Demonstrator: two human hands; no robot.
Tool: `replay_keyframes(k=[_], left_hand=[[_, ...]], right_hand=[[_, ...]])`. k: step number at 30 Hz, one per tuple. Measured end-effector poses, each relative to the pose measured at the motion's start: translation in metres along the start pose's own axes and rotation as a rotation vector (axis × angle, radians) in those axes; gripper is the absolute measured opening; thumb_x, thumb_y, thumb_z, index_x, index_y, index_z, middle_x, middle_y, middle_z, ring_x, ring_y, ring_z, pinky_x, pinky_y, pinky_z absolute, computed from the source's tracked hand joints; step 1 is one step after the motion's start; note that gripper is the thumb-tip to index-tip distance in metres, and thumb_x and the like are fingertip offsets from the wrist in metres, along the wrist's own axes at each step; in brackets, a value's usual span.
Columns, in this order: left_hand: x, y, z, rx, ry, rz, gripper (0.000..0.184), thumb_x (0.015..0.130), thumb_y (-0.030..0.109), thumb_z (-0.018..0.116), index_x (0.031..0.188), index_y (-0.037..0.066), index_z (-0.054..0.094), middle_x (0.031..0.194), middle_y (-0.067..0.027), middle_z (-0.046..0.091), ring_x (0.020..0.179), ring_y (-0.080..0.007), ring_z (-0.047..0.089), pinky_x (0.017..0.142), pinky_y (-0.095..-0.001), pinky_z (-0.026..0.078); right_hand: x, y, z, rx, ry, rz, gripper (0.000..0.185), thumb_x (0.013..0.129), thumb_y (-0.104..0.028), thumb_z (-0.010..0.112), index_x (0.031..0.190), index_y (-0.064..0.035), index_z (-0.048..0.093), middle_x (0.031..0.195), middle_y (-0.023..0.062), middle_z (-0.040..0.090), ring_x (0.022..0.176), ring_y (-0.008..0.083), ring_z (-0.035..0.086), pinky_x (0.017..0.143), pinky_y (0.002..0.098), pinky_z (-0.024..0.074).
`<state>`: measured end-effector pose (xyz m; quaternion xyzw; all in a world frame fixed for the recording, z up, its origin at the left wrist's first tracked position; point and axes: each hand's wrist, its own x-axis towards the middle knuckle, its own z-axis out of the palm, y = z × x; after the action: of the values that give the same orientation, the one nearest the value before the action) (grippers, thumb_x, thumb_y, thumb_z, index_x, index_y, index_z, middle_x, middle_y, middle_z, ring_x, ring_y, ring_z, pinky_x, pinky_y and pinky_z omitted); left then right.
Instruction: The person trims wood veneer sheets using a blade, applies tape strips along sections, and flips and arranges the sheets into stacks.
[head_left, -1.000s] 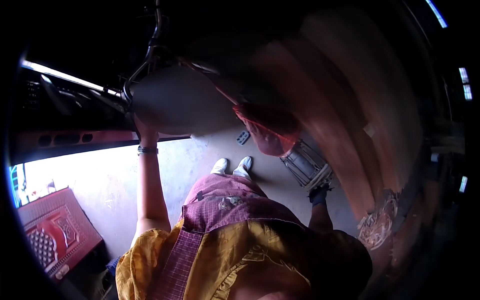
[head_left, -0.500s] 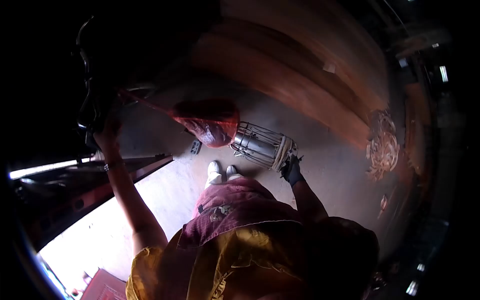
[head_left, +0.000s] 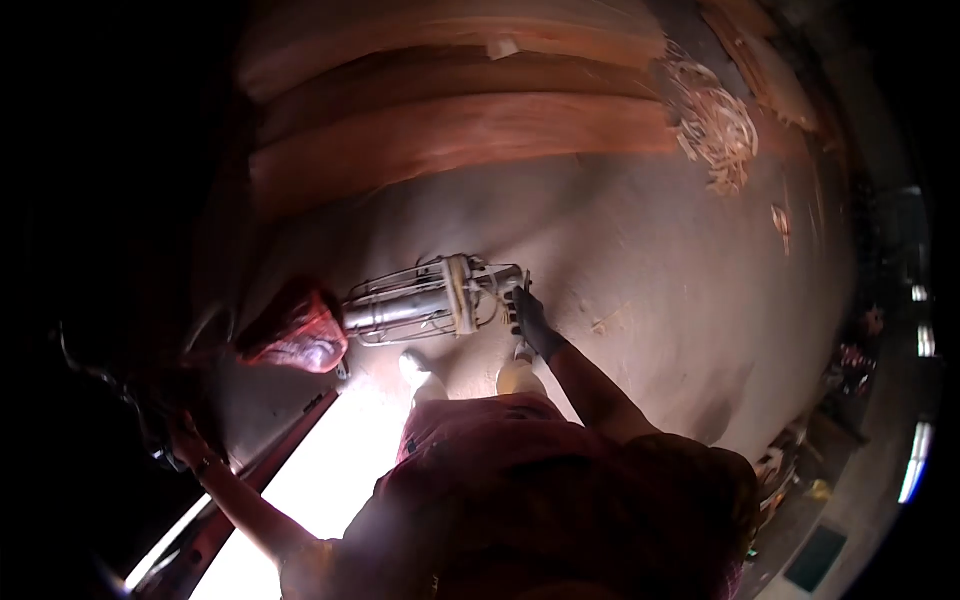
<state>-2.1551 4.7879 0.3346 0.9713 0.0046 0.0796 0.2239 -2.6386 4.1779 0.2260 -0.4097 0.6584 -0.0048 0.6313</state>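
A long wire rack (head_left: 400,300) with a shiny metal cylinder inside lies across the middle of the view, above my shoes. Pale wrapping surrounds part of its right portion. My right hand (head_left: 532,318), in a dark glove, is closed on the rack's right end. Next to the other end is a red translucent bag (head_left: 305,335), with what it holds unclear. At the lower left, my left hand (head_left: 183,440) reaches into shadow beside a curved metal bar (head_left: 125,395); darkness hides its fingers.
Large reddish-brown slabs (head_left: 450,135) lie along the top. A tangled pale bundle (head_left: 720,130) sits at their right end on the grey floor (head_left: 660,250). A dark red edge (head_left: 270,455) borders bright light at lower left. Assorted items (head_left: 850,365) stand at the far right.
My view has turned to the right. The rack and red bag now lie further left and nearly level in view, my right hand still on the rack. My left hand appears lower and further left.
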Motion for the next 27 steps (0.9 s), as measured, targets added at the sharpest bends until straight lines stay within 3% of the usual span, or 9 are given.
replay_keyframes(k=[5, 9, 11, 15, 18, 21, 24, 26, 27], left_hand=[[-0.034, 0.079, 0.043, 0.001, 0.232, 0.042, 0.024, 0.085, 0.022, 0.065, 0.102, 0.007, 0.062, 0.091, -0.0062, 0.064, 0.075, -0.0178, 0.059, 0.065, -0.0290, 0.051], [-0.128, 0.179, 0.158, -0.311, 0.239, 0.247, 0.024, 0.085, 0.022, 0.064, 0.103, 0.008, 0.059, 0.092, -0.0060, 0.063, 0.075, -0.0181, 0.058, 0.065, -0.0295, 0.050], [-0.185, 0.245, 0.209, -0.408, 0.161, 0.282, 0.024, 0.084, 0.018, 0.064, 0.104, 0.006, 0.058, 0.093, -0.0068, 0.063, 0.078, -0.0185, 0.058, 0.068, -0.0299, 0.050], [-0.275, 0.374, 0.275, -0.419, -0.075, 0.251, 0.025, 0.082, 0.005, 0.063, 0.105, -0.001, 0.055, 0.097, -0.0104, 0.061, 0.090, -0.0197, 0.057, 0.079, -0.0308, 0.048], [-0.330, 0.478, 0.296, -0.548, -0.323, 0.180, 0.030, 0.081, 0.012, 0.063, 0.106, -0.002, 0.054, 0.101, -0.0151, 0.060, 0.090, -0.0267, 0.057, 0.083, -0.0378, 0.046], [-0.361, 0.523, 0.351, -0.290, -0.493, 0.240, 0.033, 0.073, 0.011, 0.061, 0.104, -0.001, 0.053, 0.096, -0.0173, 0.058, 0.088, -0.0325, 0.057, 0.080, -0.0416, 0.046], [-0.386, 0.519, 0.450, -0.169, -0.731, 0.231, 0.036, 0.074, 0.010, 0.062, 0.108, 0.001, 0.051, 0.090, -0.0146, 0.057, 0.080, -0.0269, 0.058, 0.071, -0.0400, 0.050], [-0.411, 0.575, 0.473, -0.326, -1.060, -0.239, 0.044, 0.077, 0.010, 0.061, 0.117, 0.004, 0.044, 0.087, -0.0126, 0.056, 0.068, -0.0220, 0.057, 0.058, -0.0378, 0.052], [-0.417, 0.606, 0.502, -0.248, -1.117, -0.274, 0.047, 0.077, 0.009, 0.061, 0.120, 0.006, 0.041, 0.086, -0.0120, 0.056, 0.064, -0.0198, 0.056, 0.053, -0.0363, 0.051]], right_hand=[[-0.010, 0.072, -0.164, 0.010, -0.028, -0.004, 0.040, 0.090, -0.044, 0.054, 0.102, -0.0072, 0.064, 0.079, 0.0027, 0.061, 0.060, 0.0122, 0.056, 0.049, 0.0280, 0.0460], [-0.016, 0.121, -0.279, -0.268, 0.014, 0.000, 0.033, 0.090, -0.038, 0.054, 0.088, -0.0074, 0.066, 0.066, 0.0045, 0.058, 0.055, 0.0140, 0.055, 0.052, 0.0311, 0.0455], [0.008, 0.131, -0.332, -0.536, 0.021, -0.105, 0.035, 0.085, -0.041, 0.057, 0.090, -0.0079, 0.068, 0.078, 0.0134, 0.065, 0.069, 0.0264, 0.063, 0.065, 0.0385, 0.0488], [0.028, 0.106, -0.398, -0.594, 0.119, -0.198, 0.036, 0.083, -0.042, 0.059, 0.096, -0.0103, 0.069, 0.089, 0.0151, 0.068, 0.086, 0.0306, 0.065, 0.077, 0.0404, 0.0494], [0.072, 0.082, -0.426, -0.605, 0.130, -0.189, 0.035, 0.082, -0.041, 0.060, 0.098, -0.0112, 0.069, 0.091, 0.0144, 0.068, 0.088, 0.0295, 0.065, 0.077, 0.0393, 0.0494], [0.110, 0.027, -0.448, -0.570, 0.064, -0.124, 0.030, 0.081, -0.037, 0.063, 0.094, -0.0112, 0.069, 0.081, 0.0102, 0.068, 0.076, 0.0232, 0.065, 0.070, 0.0360, 0.0490], [0.173, -0.003, -0.481, -0.614, 0.010, -0.161, 0.028, 0.080, -0.036, 0.064, 0.094, -0.0115, 0.068, 0.080, 0.0080, 0.069, 0.075, 0.0209, 0.065, 0.070, 0.0349, 0.0497], [0.213, -0.033, -0.508, -0.858, -0.010, -0.245, 0.029, 0.081, -0.036, 0.063, 0.096, -0.0117, 0.068, 0.085, 0.0101, 0.069, 0.080, 0.0232, 0.065, 0.074, 0.0362, 0.0499], [0.220, -0.054, -0.523, -0.771, 0.024, -0.192, 0.031, 0.081, -0.037, 0.061, 0.097, -0.0118, 0.068, 0.089, 0.0129, 0.068, 0.084, 0.0259, 0.065, 0.076, 0.0384, 0.0495]])
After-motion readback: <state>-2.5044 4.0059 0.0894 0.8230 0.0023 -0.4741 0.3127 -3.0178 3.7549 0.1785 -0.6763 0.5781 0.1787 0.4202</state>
